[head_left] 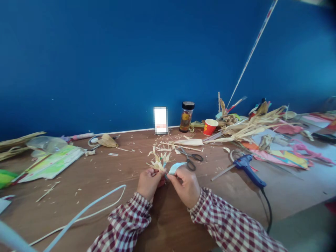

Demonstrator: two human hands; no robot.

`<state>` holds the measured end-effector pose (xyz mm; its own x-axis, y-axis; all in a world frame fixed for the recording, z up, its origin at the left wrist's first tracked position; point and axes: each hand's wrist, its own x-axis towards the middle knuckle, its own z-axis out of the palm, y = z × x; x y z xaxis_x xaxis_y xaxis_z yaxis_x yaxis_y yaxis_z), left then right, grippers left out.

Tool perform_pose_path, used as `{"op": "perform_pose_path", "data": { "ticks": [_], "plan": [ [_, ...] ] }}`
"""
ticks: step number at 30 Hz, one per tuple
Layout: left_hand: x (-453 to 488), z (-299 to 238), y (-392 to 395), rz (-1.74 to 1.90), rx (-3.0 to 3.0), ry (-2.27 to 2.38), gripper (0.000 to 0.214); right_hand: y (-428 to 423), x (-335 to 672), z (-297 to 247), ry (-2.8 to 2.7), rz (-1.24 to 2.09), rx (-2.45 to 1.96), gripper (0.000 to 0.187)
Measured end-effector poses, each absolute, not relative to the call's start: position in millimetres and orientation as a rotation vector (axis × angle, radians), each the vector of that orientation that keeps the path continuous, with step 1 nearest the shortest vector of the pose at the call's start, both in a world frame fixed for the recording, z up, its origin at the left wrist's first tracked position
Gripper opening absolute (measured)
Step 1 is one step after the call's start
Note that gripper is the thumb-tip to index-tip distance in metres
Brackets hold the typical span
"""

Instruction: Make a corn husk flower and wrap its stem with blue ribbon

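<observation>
My left hand [150, 182] is closed around the base of a pale corn husk flower [157, 162], whose curled petals spread upward. A little green and blue shows among the petals. Close beside it on the right, my right hand [186, 183] pinches a light blue paper strip [177, 168]. The strip's lower end meets the flower's base between the fingertips, where the exact contact is hidden. Just beyond my right hand lies a pair of dark-handled scissors [191, 164], blades pointing away to the left.
A blue glue gun [248, 169] lies at right, its cord off the front edge. Behind are a red paper cup [210, 127], a black-lidded jar [187, 117] and heaped corn husks [252, 127]. A white cable [99, 201] loops at front left; green-patterned packaging [55, 162] lies farther left.
</observation>
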<state>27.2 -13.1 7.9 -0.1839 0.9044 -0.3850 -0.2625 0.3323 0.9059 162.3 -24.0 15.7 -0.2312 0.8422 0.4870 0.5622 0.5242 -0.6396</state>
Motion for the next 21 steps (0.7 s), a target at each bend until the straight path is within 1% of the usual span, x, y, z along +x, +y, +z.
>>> {"op": "perform_pose_path", "data": {
  "ticks": [6,14,18,19,21],
  "plan": [
    [26,6,-14,1.18,0.711,1.323,0.017,-30,164,14,-2.177,0.176,-1.052,0.019],
    [25,-2,-13,1.244,0.758,1.231,0.023,-37,162,16,-2.461,-0.325,-0.887,0.021],
    [26,3,-13,1.272,0.752,1.204,0.026,-42,155,15,-2.483,-0.36,-0.831,0.017],
    [26,4,-13,1.267,0.741,1.213,0.027,-44,154,15,-2.469,-0.345,-0.755,0.02],
    [24,6,-13,1.272,0.716,1.203,0.027,-46,154,14,-2.392,-0.304,-0.514,0.034]
  ]
}}
